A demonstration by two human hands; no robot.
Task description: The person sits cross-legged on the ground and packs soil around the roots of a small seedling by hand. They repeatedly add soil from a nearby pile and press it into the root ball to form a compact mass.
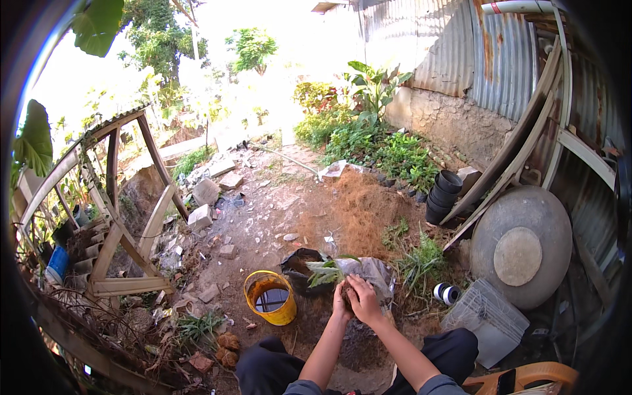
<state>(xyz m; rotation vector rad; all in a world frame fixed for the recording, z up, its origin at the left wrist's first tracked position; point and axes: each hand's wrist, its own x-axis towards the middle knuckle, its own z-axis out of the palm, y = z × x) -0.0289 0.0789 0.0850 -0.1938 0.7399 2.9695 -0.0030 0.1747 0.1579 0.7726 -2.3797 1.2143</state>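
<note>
The left hand [341, 304] and right hand [364, 297] were cupped around the dark clump [347, 296] at the base of a leafy plant [323, 272], seemingly firming it; the next move looked to call for keeping that clump whole. Long green leaves leaned toward ten o'clock; a yellow bucket [284, 314] stood at nine, a black bag [297, 264] just beyond.

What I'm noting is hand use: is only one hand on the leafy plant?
No, the left hand and right hand are both at the base of the leafy plant.
</note>
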